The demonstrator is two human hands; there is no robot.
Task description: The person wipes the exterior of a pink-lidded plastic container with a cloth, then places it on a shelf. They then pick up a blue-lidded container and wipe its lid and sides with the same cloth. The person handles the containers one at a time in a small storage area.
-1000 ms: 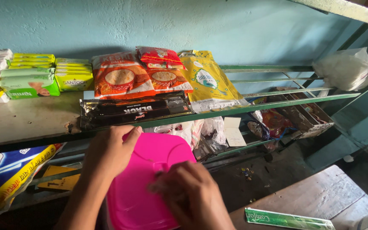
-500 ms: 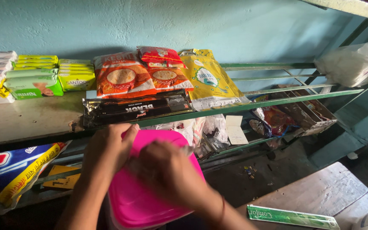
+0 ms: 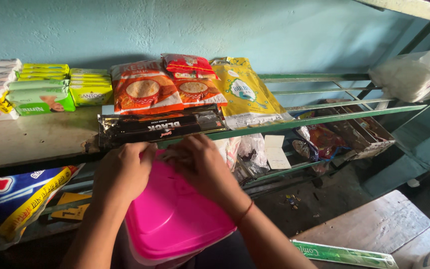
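Note:
A bright pink plastic box with its lid [image 3: 175, 219] sits low in the middle, tilted toward me. My left hand [image 3: 123, 172] grips its far left edge. My right hand [image 3: 200, 164] lies over the far top edge of the lid, fingers curled on the rim. Both hands are just below the front edge of a shelf, under a long black packet [image 3: 160, 128].
The shelf [image 3: 36, 137] carries orange, red and yellow food packets [image 3: 145, 89], green and yellow soap bars [image 3: 41, 97] at the left. A blue and yellow bag [image 3: 21, 194] lies lower left. A white plastic bag [image 3: 406, 74] hangs at right. A green box [image 3: 344, 254] rests on a wooden board.
My right hand has moved from the near middle of the pink lid up to its far edge beside my left hand. The box has tilted and shifted slightly right.

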